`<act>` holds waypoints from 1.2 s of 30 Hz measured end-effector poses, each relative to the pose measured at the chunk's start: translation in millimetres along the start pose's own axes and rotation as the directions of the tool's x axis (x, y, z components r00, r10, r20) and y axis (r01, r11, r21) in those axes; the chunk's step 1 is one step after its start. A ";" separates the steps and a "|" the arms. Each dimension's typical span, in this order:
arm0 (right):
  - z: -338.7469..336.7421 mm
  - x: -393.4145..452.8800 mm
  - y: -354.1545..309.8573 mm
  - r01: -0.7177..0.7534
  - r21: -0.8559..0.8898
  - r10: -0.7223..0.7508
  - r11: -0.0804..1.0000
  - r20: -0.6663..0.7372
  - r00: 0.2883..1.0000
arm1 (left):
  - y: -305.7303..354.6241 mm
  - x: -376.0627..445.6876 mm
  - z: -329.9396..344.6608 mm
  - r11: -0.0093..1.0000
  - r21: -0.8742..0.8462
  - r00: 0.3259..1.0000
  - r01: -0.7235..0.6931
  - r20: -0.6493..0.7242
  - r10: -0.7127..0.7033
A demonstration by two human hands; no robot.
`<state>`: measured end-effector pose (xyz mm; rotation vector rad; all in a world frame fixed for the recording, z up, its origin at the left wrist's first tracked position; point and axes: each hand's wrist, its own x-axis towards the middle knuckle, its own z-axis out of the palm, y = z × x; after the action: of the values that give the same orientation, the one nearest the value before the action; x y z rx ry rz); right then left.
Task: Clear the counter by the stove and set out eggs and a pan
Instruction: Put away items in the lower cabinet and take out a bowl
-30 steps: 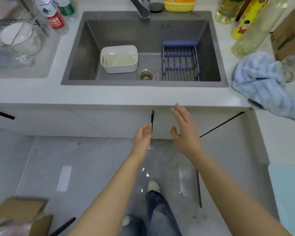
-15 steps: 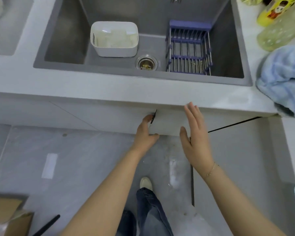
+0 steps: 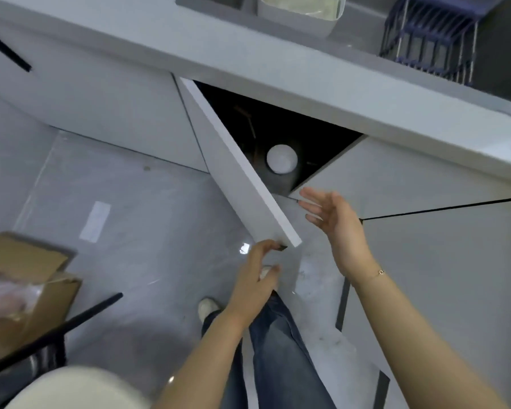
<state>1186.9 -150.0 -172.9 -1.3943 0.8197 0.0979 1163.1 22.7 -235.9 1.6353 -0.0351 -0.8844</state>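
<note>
Evidently hunting a pan, the left hand (image 3: 255,271) has its grip curled on the dark handle of the cabinet door (image 3: 236,169) under the worktop (image 3: 278,69), right hand (image 3: 334,219) released beside it; neither pan nor eggs show, so reaching inside seems next.

I can't make out much inside the open cabinet (image 3: 278,125): it is dark, with only a pale round lid (image 3: 281,158) and some dim stick shapes. The white tub (image 3: 298,17) and purple rack (image 3: 431,39) are cut off at the top edge. The plastic bag (image 3: 3,293) at left is blurred.
</note>
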 end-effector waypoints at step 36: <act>146.8 47.9 18.5 -0.209 -0.123 0.235 0.970 0.267 0.934 | -73.7 -11.7 -87.7 0.698 -0.715 0.843 0.035 -0.354 -0.405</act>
<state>1278.4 -34.1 -221.7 -1.3318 0.7387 0.5047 1171.4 122.2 -293.3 1.0993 0.7985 -0.5267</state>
